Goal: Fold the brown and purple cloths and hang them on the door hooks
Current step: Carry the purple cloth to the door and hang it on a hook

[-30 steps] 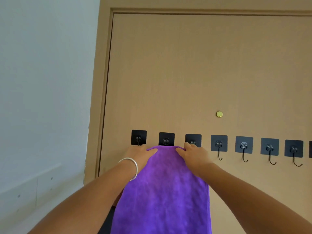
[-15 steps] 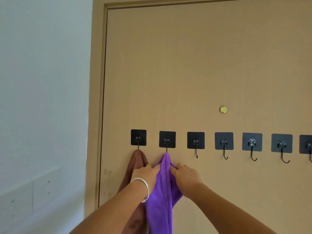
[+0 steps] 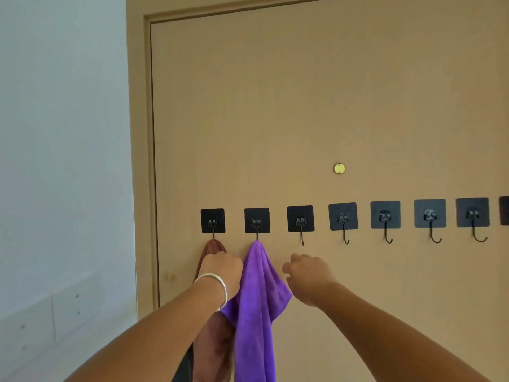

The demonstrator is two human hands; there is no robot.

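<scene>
you face a tan door (image 3: pixel 303 106) in its frame, a pale wall (image 3: pixel 60 133) to its left. a row of black hooks (image 3: pixel 343 216) crosses it. the brown cloth (image 3: pixel 213 343) hangs from the first hook, the purple cloth (image 3: pixel 256 299) from the second. your left hand (image 3: pixel 223 271) touches the purple cloth's edge; whether its fingers grip, you cannot tell. your right hand (image 3: pixel 308 274) hangs just beside it, fingers loosely curled, holding nothing.
</scene>
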